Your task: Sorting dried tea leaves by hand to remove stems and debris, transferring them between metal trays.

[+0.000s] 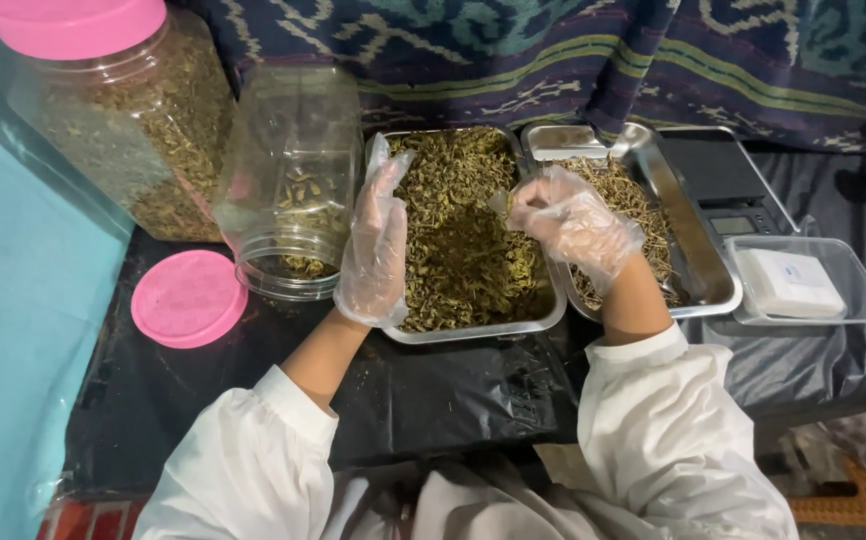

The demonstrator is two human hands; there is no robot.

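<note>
Both hands wear loose clear plastic gloves. My left hand [375, 238] is held flat with fingers straight, at the left rim of a steel tray [473, 331] full of dried greenish-brown herb pieces [463, 240]. It holds nothing. My right hand [571, 222] hovers over the gap between that tray and a second steel tray [708, 290], fingers pinched on a small bit of herb. An open clear plastic jar [291, 180] lies tilted beside my left hand, with a little herb inside.
A big clear jar [128, 110] of herb with a pink lid stands at back left. A loose pink lid [189, 298] lies on the black table cover. A digital scale [728, 190] and a clear tray with a white block [788, 282] sit at right.
</note>
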